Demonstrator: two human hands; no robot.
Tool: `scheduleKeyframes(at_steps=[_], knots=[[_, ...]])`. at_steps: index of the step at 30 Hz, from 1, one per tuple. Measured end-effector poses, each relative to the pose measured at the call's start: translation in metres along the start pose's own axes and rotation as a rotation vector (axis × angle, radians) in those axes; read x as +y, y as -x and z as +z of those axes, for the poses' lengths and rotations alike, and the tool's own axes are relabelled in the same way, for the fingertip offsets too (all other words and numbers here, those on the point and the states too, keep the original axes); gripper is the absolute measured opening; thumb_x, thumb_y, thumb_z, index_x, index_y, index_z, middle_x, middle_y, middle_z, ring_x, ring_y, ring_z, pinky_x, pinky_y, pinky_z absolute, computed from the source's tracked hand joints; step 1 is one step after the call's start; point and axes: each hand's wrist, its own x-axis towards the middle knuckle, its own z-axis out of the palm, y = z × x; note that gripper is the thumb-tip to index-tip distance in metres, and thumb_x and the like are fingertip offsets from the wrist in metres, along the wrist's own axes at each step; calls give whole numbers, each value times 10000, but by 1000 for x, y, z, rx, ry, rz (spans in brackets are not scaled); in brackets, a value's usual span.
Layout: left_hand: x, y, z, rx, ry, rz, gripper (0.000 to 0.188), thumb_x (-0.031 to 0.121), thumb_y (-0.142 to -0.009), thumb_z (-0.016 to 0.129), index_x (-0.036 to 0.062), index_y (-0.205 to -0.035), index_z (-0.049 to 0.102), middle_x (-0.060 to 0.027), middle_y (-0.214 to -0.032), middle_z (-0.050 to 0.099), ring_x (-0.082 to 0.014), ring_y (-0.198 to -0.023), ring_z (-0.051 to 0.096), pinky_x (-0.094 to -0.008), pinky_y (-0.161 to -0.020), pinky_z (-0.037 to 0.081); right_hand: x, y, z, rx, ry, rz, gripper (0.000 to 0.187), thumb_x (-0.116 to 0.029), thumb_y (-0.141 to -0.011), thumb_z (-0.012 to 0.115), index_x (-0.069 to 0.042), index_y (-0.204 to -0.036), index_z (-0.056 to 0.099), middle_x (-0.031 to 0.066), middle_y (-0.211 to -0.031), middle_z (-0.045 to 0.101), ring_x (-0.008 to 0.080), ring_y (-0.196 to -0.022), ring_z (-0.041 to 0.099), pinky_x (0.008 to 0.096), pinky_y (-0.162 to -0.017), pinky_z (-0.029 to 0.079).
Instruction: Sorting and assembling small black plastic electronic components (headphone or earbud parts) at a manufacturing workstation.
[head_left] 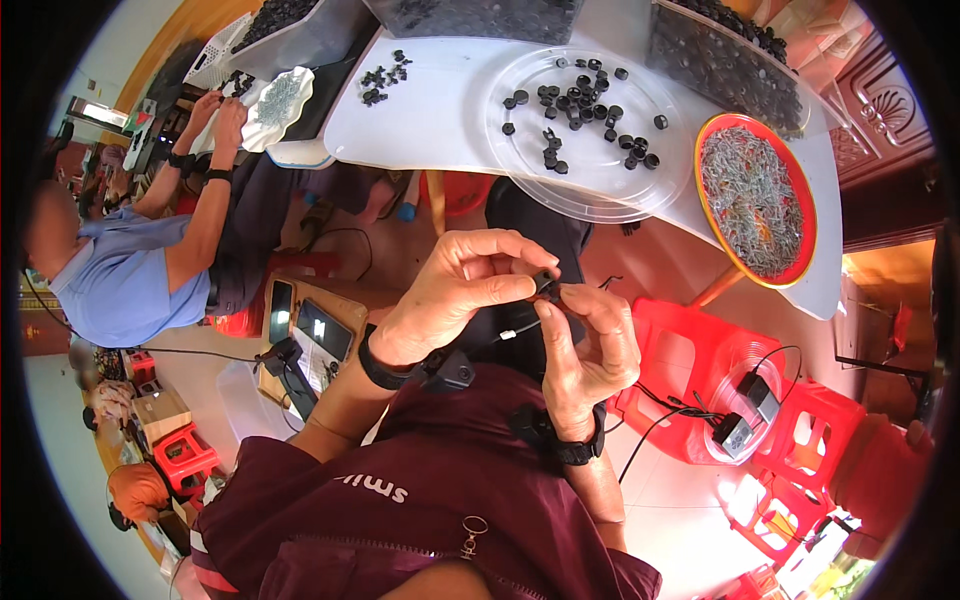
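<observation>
Clamped by the left hand (455, 292) and right hand (588, 362), thumbs and fingertips together on it, a small black part (547, 287) is held short of the table (440, 112). I cannot tell from this distance whether it is one piece or several, or whether work on it is complete. Remaining loose, as far as I see: black caps (574, 103) on the clear lid (630, 92), small black fittings (375, 78) to its left, and metal pins (748, 190) filling the red tray (702, 190).
</observation>
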Motion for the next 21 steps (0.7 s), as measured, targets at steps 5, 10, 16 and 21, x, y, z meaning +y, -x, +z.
scheduleKeyframes(at_steps=[5, 10, 16, 21], knots=[[0, -2, -1, -36, -39, 17, 206, -58, -797, 610, -19, -999, 635, -71, -967, 636, -102, -874, 601, -232, -801, 489, 3, 0, 1, 39, -80, 37, 205, 57, -629, 761, -5, -775, 630, 95, -799, 655, 181, -713, 617, 265, -625, 476], [1, -1, 2, -7, -69, 5, 233, -104, -751, 578, -16, -959, 634, -104, -963, 596, -181, -932, 603, -252, -792, 485, 3, -1, -1, -10, -13, -32, 219, 85, -652, 735, 10, -826, 623, 103, -827, 636, 182, -761, 612, 271, -672, 493], [3, 0, 1, -21, -47, 15, 249, -120, -746, 568, -9, -953, 648, -112, -982, 600, -193, -943, 604, -266, -806, 485, -2, -4, -2, -6, 61, -123, 222, 65, -638, 755, -2, -820, 649, 105, -821, 655, 196, -735, 634, 274, -644, 505], [3, 2, 0, -21, -52, 22, 252, -121, -744, 568, -5, -951, 653, -109, -981, 601, -195, -947, 603, -272, -819, 483, -2, -3, -1, -5, 77, -134, 225, 72, -640, 751, -1, -828, 651, 108, -830, 655, 199, -739, 634, 272, -645, 505]])
